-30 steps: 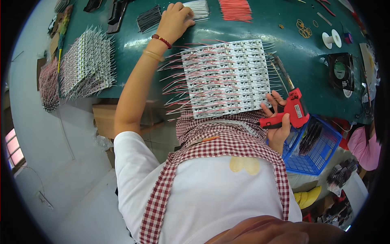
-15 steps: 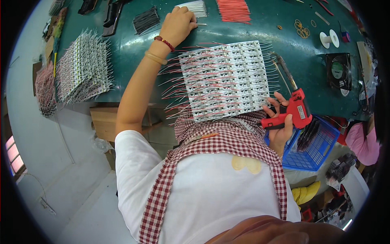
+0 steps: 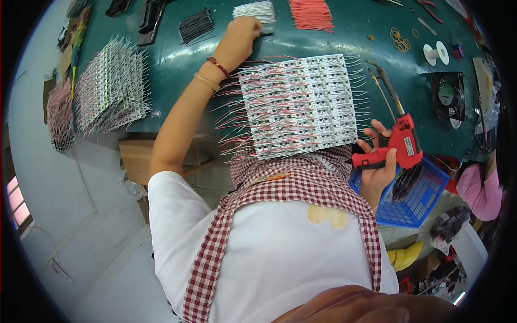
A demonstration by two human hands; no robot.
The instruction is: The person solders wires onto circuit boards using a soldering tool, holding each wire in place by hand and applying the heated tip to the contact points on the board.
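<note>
A white panel of small circuit boards (image 3: 301, 107) lies at the near table edge, over my lap. Red and white wires stick out from its left side, and short pale ones from its right. My right hand (image 3: 379, 161) grips a red soldering gun (image 3: 406, 142) beside the panel, its tip pointing up and left. Past the panel's upper left corner, my left hand (image 3: 242, 36) is closed low over the table, just below a bundle of white wires (image 3: 254, 12). Something small and greyish shows at its fingertips; I cannot make out what.
Black wires (image 3: 196, 26) and red wires (image 3: 311, 14) lie along the back. Wired boards (image 3: 112, 86) are stacked at left. On the right are rubber bands (image 3: 399, 40), a white spool (image 3: 436, 53) and a black fan (image 3: 448, 95). A blue crate (image 3: 401, 212) stands below; a pink sleeve (image 3: 481, 191) shows beyond.
My left hand has shifted slightly down and right, away from the white wires. My right hand has carried the soldering gun a little to the right, away from the panel.
</note>
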